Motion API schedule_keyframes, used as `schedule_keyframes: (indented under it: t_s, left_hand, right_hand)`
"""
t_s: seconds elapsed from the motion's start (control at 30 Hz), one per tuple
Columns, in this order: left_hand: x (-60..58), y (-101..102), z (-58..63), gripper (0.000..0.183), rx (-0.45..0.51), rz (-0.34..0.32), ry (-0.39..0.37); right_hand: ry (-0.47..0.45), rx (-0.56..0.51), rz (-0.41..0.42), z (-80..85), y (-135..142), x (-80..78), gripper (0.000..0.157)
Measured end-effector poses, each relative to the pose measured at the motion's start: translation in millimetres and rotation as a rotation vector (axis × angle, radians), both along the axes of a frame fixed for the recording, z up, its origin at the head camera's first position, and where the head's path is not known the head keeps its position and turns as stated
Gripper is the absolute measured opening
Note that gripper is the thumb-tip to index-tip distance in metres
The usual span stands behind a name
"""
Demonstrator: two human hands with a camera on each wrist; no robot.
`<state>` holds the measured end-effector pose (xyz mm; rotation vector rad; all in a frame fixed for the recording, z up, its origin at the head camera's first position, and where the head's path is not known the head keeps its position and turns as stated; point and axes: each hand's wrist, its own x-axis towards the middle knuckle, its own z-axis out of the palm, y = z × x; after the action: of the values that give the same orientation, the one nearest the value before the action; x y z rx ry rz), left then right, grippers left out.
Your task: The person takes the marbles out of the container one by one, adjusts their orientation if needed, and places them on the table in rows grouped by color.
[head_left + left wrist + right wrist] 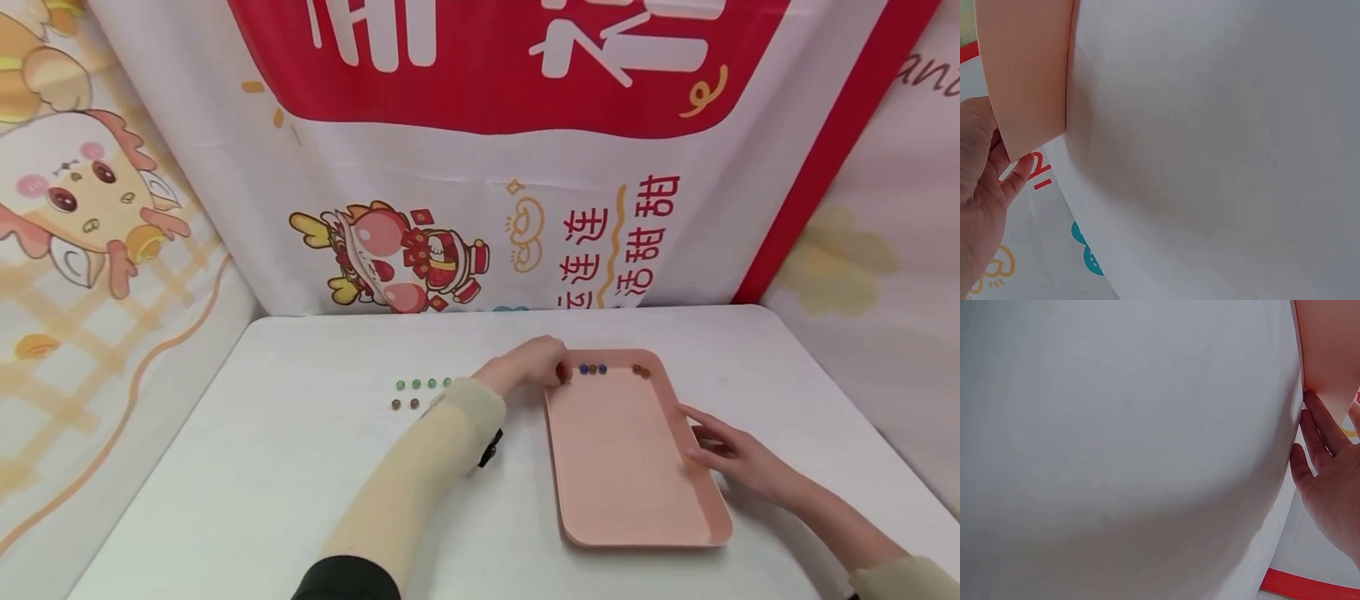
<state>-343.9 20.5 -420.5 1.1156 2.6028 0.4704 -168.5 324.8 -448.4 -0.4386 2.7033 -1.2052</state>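
Note:
A pink rectangular tray [626, 454] lies on the white table. At its far left corner my left hand [531, 364] reaches over the rim, its curled fingertips pinching a small brown marble [563, 380] that they mostly cover. Beside those fingers, along the tray's far wall, sit two blue marbles [583, 369] with a brown one [592, 369] between them. Two more brown marbles [641, 371] rest near the far right corner. My right hand [738, 458] touches the tray's right side with extended fingers; the right wrist view shows those fingers [1327, 428] against the outer wall.
Left of the tray, a row of several green marbles [416, 384] lies on the table, with two brown marbles [396, 404] in front; my left sleeve may cover more. A printed cloth [450, 158] hangs behind the table [225, 483], and patterned cloths stand at both sides.

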Motion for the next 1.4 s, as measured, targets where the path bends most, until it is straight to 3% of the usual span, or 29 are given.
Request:
schedule_keyframes:
  t_s: [0.3, 0.53, 0.9, 1.4]
  left_hand:
    - [3.5, -3, 4.0, 0.011, 0.061, -0.054, -0.021]
    - [16.6, -12, 11.4, 0.015, 0.064, -0.088, -0.077]
    - [33.6, -38, 29.3, 0.017, 0.164, -0.225, -0.017]
    - [42.9, -91, 42.6, 0.016, 0.261, -0.133, -0.057]
  right_hand:
    - [-0.018, 0.012, -0.019, -2.8, 2, 2.7, 0.07]
    - [-0.016, 0.007, -0.021, -6.7, 3, 4.6, 0.07]
    - [-0.017, 0.013, -0.017, -5.4, 2, 3.2, 0.069]
    - [0.0, 0.031, -0.012, -2.2, 1, -0.4, 0.07]
